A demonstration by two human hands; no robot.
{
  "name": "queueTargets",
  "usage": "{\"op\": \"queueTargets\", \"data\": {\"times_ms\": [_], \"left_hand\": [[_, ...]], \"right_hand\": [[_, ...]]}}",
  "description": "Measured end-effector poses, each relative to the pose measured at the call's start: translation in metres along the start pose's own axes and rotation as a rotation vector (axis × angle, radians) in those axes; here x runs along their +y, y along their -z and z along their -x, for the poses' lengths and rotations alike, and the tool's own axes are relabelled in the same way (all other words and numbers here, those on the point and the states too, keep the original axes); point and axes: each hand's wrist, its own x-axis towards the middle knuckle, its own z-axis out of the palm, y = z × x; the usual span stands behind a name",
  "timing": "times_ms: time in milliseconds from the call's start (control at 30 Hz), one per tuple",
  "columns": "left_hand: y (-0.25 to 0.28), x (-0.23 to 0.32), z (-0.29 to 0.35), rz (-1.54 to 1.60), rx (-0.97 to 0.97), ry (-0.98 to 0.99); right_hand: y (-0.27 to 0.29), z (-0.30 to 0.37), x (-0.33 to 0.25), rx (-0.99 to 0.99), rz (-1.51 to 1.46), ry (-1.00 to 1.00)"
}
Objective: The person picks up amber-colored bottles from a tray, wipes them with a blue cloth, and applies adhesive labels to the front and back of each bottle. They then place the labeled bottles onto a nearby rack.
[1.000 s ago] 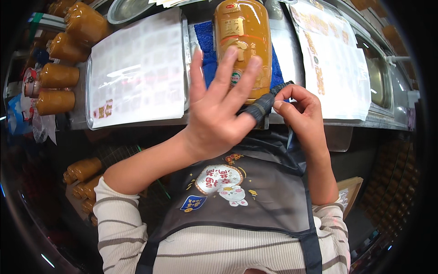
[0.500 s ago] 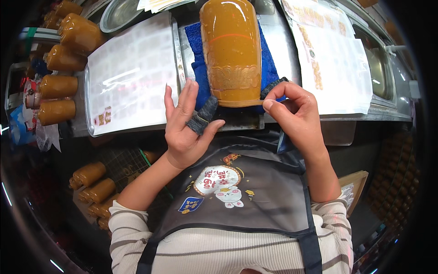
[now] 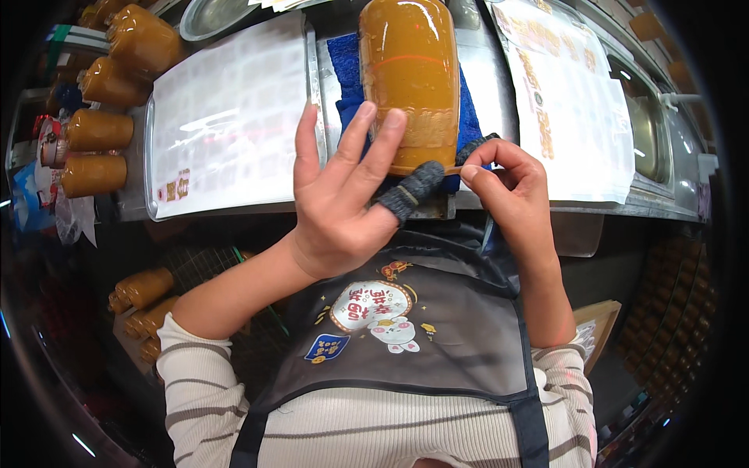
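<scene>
A glossy amber-brown jar (image 3: 409, 70) lies on its side on a blue cloth (image 3: 343, 62), one end facing me. My left hand (image 3: 339, 207) is open, its fingers spread over the near end of the jar. A dark grey finger sleeve (image 3: 417, 191) covers its index finger, whose tip touches the jar's near rim. Thumb and fingers of my right hand (image 3: 511, 191) pinch a thin amber strip (image 3: 453, 169) that runs out from that rim to the right. Another grey sleeve (image 3: 477, 147) is on my right index finger, partly behind the pinch.
Left of the jar lies a tray (image 3: 150, 156) with a white sheet of printed labels (image 3: 226, 117). More label sheets (image 3: 581, 117) lie right, beside a metal basin (image 3: 647, 132). Brown jars (image 3: 94, 175) line the far left; others (image 3: 140, 288) sit lower left. A metal bowl (image 3: 211, 19) is at the back.
My left hand has moved right from beside the jar to across its near end, the sleeved finger now at the rim by the strip. My right hand keeps its pinch, nearly still.
</scene>
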Motion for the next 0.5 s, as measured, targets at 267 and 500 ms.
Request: {"op": "queueTargets", "data": {"times_ms": [267, 500], "left_hand": [[-0.017, 0.009, -0.021, 0.050, 0.099, 0.117], [-0.009, 0.000, 0.021, 0.244, 0.100, 0.286]], "right_hand": [[-0.002, 0.002, 0.009, 0.020, -0.022, 0.037], [-0.004, 0.004, 0.000, 0.026, 0.059, 0.030]]}}
